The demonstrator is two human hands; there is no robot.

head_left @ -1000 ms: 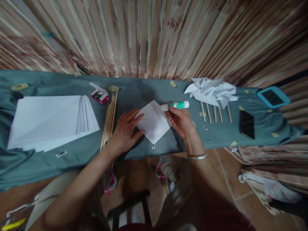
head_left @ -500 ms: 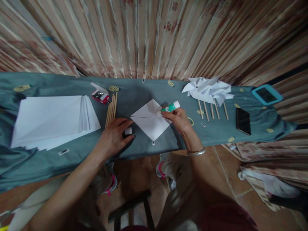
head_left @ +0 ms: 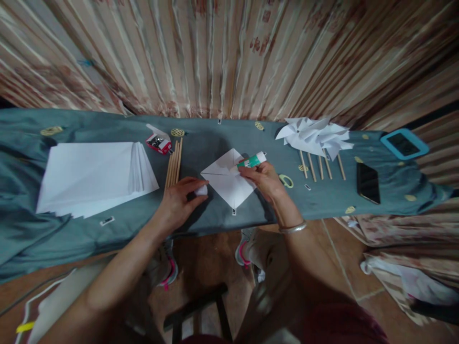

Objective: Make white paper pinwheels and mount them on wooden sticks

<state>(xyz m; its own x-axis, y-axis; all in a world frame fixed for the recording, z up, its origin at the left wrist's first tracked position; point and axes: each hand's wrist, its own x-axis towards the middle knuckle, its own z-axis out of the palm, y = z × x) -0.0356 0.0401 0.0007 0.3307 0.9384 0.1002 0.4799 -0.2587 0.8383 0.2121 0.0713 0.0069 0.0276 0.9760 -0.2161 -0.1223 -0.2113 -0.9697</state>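
A second ago the left hand [head_left: 179,200] lay flat on the white square sheet of paper [head_left: 226,181]; it has since slid off to the sheet's left corner and now pinches a small white cap [head_left: 201,190]. The right hand [head_left: 264,179] has tilted the green and white glue stick [head_left: 252,161] from lying level beyond the sheet down onto the paper's middle.

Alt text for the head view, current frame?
Right hand presses a green glue stick onto a square white paper on a teal tablecloth; left hand holds its white cap beside wooden sticks.
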